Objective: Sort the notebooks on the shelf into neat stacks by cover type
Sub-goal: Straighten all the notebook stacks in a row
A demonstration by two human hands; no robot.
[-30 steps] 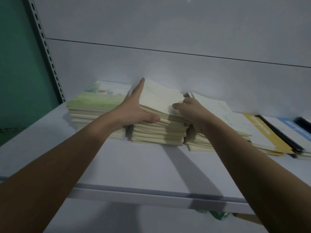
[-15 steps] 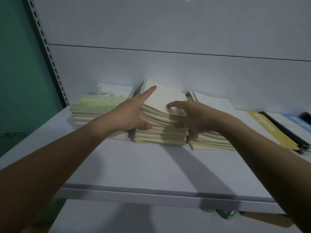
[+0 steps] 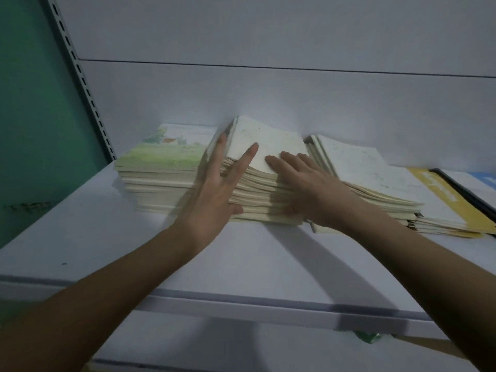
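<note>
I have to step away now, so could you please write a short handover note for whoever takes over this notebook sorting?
Left hand: open, flat against the middle stack's left side.
Right hand: open, fingers resting on that stack's top cover; nothing gripped.
Done: green-cover stack at left looks tidy.
Left: square the fanned middle stack, straighten the slumped pale stack at right, sort the yellow notebook and the blue one.
</note>
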